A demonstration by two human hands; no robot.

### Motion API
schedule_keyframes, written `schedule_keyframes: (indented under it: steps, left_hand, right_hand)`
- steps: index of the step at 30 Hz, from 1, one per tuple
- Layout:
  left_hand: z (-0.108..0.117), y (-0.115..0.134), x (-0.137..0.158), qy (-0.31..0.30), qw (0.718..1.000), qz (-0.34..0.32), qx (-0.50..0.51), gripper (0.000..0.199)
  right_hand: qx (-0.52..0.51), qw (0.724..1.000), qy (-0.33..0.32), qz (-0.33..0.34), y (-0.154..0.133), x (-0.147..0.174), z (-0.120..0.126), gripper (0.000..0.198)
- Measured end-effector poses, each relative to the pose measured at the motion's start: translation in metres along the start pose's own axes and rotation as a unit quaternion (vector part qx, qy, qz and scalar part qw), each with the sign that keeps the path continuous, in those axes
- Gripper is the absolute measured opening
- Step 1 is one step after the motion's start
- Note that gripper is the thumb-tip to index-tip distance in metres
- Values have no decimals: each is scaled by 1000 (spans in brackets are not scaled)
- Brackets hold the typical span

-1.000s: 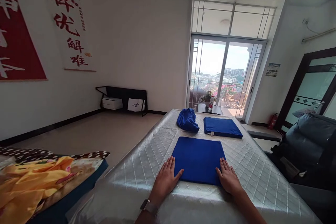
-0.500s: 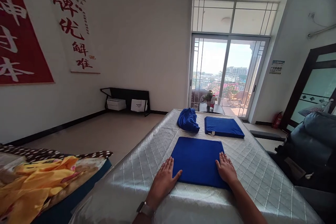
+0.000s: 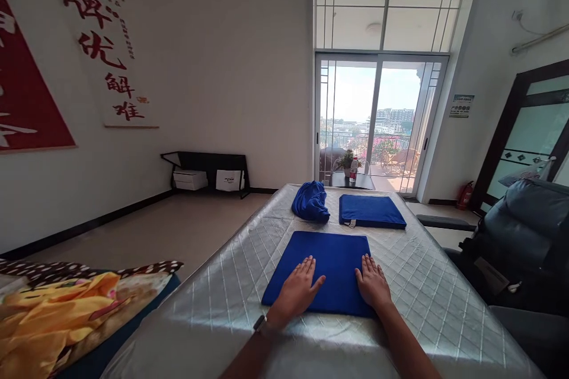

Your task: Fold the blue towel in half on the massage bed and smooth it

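A folded blue cloth (image 3: 326, 275) lies flat in a neat square on a plastic-covered quilted mattress (image 3: 231, 275). My left hand (image 3: 299, 290) rests flat on its left part, fingers stretched out and thumb apart, with a watch on the wrist. Over the cloth's right edge lies my right hand (image 3: 374, 281), palm down and fingers straight. Farther back on the mattress are a crumpled blue cloth (image 3: 311, 201) and, to its right, a folded blue stack (image 3: 372, 211) with a small white tag at its front edge.
At the lower left sits yellow patterned bedding (image 3: 57, 320). On the right stands a dark padded chair or bag-like bulk (image 3: 528, 243). A small table with a plant (image 3: 349, 161) and bottle stands before the glass door (image 3: 347, 100). A black shelf (image 3: 208, 163) is against the wall.
My left hand has moved right, from the blue cloth's left edge onto its top. My right hand stays at the right edge. The view has shifted slightly.
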State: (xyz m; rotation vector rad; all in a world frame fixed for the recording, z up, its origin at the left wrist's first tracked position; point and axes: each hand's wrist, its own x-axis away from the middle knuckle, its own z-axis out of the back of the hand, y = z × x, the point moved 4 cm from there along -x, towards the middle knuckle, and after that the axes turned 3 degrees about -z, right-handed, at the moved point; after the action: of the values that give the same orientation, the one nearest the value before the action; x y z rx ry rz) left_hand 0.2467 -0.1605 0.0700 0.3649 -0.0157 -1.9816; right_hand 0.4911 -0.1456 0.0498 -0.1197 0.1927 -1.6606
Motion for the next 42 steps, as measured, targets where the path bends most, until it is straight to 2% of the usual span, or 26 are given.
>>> schedule_keyframes:
  steps: [4,7,10,15,18,21,24,42]
  left_hand:
    - [-21,69,-47,-6,995,-93,30,73]
    - [-36,87,-68,-14,994,-102,41,73]
    - [-42,68,-72,-23,997,-66,38,76]
    - [-30,-11,-60,-44,999,28,8,87]
    - [-22,-58,-50,-35,996,76,-15,89]
    - [-21,-85,-43,-12,995,98,-19,88]
    - [-24,-93,-40,0,994,106,-23,88]
    - [-22,-90,-40,16,994,104,-23,90]
  right_hand:
    - [14,1000,2,7,0,1,1,69]
    - [19,1000,0,8,1,1,0,67]
    - [7,1000,-6,-6,2,-1,0,69]
    - [-8,1000,-8,-11,2,-2,-2,70]
    - [-6,1000,-8,-9,2,-3,-3,70]
    - [-1,1000,-5,-9,2,-4,-3,70]
    - [8,1000,0,-5,2,-4,-4,70]
    - [-3,1000,-12,-18,0,-2,-1,71]
